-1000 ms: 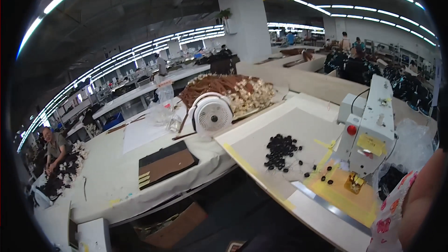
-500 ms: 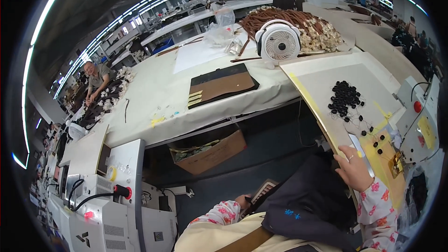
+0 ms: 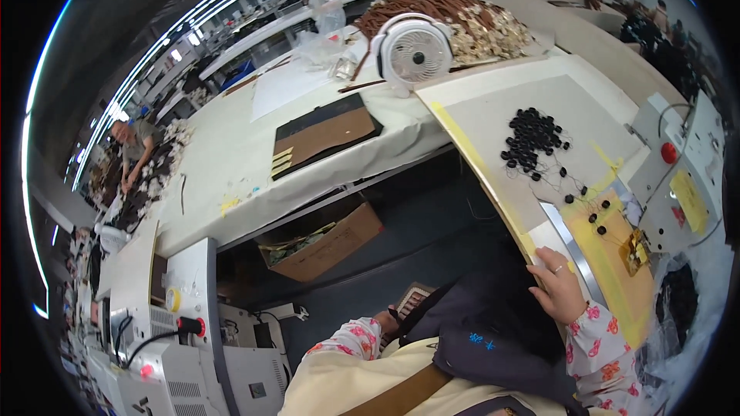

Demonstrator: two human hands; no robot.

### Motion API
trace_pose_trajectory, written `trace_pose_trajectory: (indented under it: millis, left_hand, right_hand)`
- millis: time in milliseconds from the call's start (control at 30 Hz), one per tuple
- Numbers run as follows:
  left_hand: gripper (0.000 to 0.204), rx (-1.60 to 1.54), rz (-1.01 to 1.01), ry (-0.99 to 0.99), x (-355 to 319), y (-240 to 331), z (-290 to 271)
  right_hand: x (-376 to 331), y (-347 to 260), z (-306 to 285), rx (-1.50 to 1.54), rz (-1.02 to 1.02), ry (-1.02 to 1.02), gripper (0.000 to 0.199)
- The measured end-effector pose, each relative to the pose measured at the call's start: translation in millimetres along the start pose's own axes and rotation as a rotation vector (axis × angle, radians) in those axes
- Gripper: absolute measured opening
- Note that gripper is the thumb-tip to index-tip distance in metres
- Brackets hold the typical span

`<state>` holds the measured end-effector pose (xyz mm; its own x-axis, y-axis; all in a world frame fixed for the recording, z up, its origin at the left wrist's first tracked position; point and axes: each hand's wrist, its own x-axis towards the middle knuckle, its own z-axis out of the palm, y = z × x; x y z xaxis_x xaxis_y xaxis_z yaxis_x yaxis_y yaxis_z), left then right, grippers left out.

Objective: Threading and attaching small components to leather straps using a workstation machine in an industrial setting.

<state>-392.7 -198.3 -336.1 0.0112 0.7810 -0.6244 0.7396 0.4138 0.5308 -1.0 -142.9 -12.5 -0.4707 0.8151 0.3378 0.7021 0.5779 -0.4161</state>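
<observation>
My right hand (image 3: 560, 289) lies on the near edge of the sewing machine table (image 3: 605, 273), fingers apart and holding nothing. Beside it are a bright metal strip (image 3: 574, 245) and yellow tape on the board. Farther up the same table sits a tangle of small black round pieces (image 3: 532, 139) with thin threads. Low near my lap, my left hand (image 3: 388, 322) is close to a beige framed, slatted object (image 3: 412, 300) and dark cloth (image 3: 493, 331); its fingers are mostly hidden, so its hold is unclear.
Ahead, a cloth-covered table (image 3: 223, 162) bears a brown and black flat panel (image 3: 327, 135), a white fan (image 3: 416, 54) and a heap of brown strips (image 3: 416, 11). Below stands a cardboard box (image 3: 327, 246). White machine housings flank me at left (image 3: 166, 370) and right (image 3: 671, 177). Another person (image 3: 132, 154) works far left.
The view has turned slightly, so the tables and fan appear farther left and higher. My right hand stays on the table edge, and my left hand remains low near my lap.
</observation>
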Motion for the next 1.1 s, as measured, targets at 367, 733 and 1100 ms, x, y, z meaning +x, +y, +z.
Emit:
trace_pose_trajectory:
  millis: [367,733,1100]
  left_hand:
    - [0.029,0.503,0.156,-0.141,138.9,120.4,-37.4]
    - [0.028,0.591,0.4,-0.321,170.5,164.9,-28.1]
    - [0.027,0.638,0.426,-0.514,130.2,76.8,-18.6]
  right_hand:
    - [-1.9,7.3,3.0,0.73,0.264,0.192,0.012]
    - [-3.8,4.8,6.3,0.524,0.113,0.276,0.014]
    - [-1.8,24.2,0.3,0.405,0.242,0.362,0.009]
